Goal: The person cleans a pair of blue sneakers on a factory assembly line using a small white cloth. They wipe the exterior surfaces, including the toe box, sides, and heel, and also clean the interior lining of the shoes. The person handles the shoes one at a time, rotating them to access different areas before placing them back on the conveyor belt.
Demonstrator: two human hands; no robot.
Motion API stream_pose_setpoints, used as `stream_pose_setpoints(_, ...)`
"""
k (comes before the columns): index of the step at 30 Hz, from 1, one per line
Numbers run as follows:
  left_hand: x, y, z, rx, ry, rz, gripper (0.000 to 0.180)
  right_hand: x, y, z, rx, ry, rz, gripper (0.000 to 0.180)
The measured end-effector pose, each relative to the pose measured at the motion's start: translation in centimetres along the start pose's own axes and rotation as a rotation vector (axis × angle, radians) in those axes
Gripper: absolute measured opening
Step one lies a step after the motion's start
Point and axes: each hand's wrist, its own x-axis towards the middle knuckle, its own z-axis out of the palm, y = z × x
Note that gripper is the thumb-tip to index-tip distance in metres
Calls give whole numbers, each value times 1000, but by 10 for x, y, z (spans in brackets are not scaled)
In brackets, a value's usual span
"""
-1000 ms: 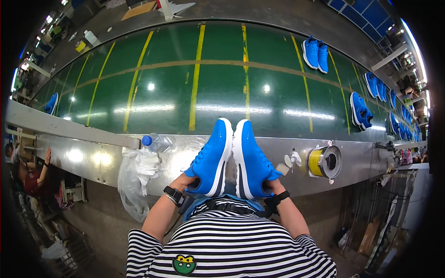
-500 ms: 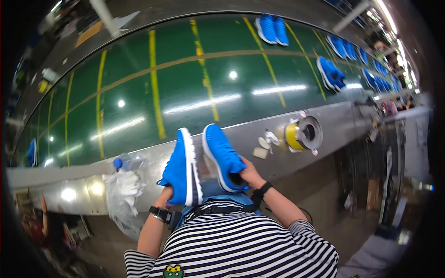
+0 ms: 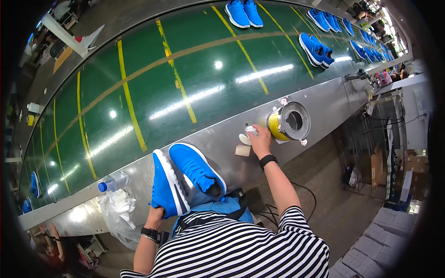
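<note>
My left hand [image 3: 156, 217] grips the heel of a blue sneaker [image 3: 163, 189], which is tilted on its side with the white sole facing right. Its fingers are mostly hidden behind the shoe. Just right of it, the other blue sneaker [image 3: 193, 163] rests upright on the metal ledge by my waist, toe pointing away, with no hand on it. My right hand [image 3: 262, 140] is closed on a small crumpled white cloth [image 3: 251, 130], beside a yellow round can [image 3: 275, 126] with a metal ring on top. A white oval piece [image 3: 245, 139] and a beige block [image 3: 243, 150] lie near its fingers.
Beyond the metal ledge [image 3: 232, 134] runs a green conveyor belt [image 3: 153, 88] with yellow lines. Pairs of blue sneakers [image 3: 316, 49] sit on it to the right. At left are a blue-capped clear bottle [image 3: 114, 181] and a plastic bag [image 3: 121, 217]. Cables [image 3: 303, 187] hang at right.
My right hand has let go of its sneaker and reached right to the white cloth, closing on it. The left hand still holds the other shoe. The view has shifted right.
</note>
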Motion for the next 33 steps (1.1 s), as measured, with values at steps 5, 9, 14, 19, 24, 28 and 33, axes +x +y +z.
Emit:
stream_pose_setpoints(5, -9, 1, 4, 31, 53, 28, 45, 6, 23, 20, 296, -84, 257, 22)
stream_pose_setpoints(9, 2, -19, -5, -19, 47, 30, 45, 10, 18, 7, 445, -109, 356, 20)
stream_pose_setpoints(14, -4, -3, 1, 22, 61, -43, 41, 10, 22, 21, 104, -95, 174, 18)
stream_pose_setpoints(19, -7, -7, -15, 86, 71, -70, 28, 25, -11, -1, 803, -170, 615, 6)
stream_pose_setpoints(24, -13, 1, -10, 55, 87, -205, 20, 24, -38, -59, 1822, -232, 962, 11)
stream_pose_setpoints(28, -19, 12, -4, 80, 64, -212, 26, 17, -22, -84, 1984, -339, 809, 13)
stream_pose_setpoints(33, -5, -16, -30, 0, 303, -114, 36, 41, 11, -126, 1277, -16, 680, 13)
